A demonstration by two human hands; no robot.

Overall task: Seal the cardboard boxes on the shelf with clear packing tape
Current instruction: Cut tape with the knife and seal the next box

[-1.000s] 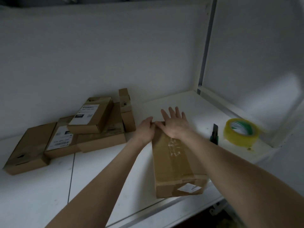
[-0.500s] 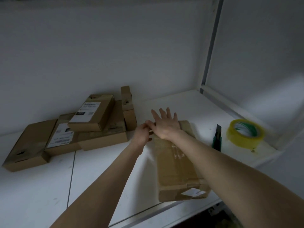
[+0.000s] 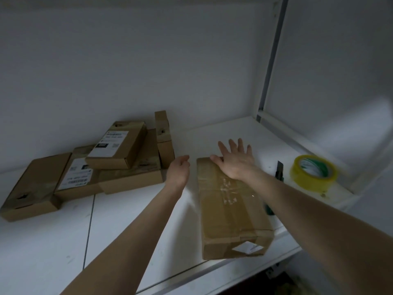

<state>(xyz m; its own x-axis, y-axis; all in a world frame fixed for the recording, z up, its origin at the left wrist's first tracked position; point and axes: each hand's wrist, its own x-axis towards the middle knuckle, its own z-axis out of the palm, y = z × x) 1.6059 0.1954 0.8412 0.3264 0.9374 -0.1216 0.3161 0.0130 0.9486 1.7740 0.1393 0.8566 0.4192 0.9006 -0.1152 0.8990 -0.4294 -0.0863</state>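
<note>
A long cardboard box [image 3: 230, 211] lies on the white shelf [image 3: 131, 226] in front of me, with shiny clear tape running along its top. My right hand [image 3: 235, 160] lies flat on the box's far end, fingers spread and straight. My left hand [image 3: 179, 170] hovers just left of that far end, fingers loosely curled, holding nothing and apart from the box. A roll of clear yellowish packing tape [image 3: 314, 173] lies at the right of the shelf.
A dark utility knife [image 3: 279, 170] lies between the box and the tape roll. Several other cardboard boxes [image 3: 114, 160] are piled at the back left against the wall. The shelf's front edge [image 3: 212, 273] runs just under the box's near end.
My left hand has let go of the box's far edge and drawn a little to the left. My right hand stays pressed flat on the box's far end.
</note>
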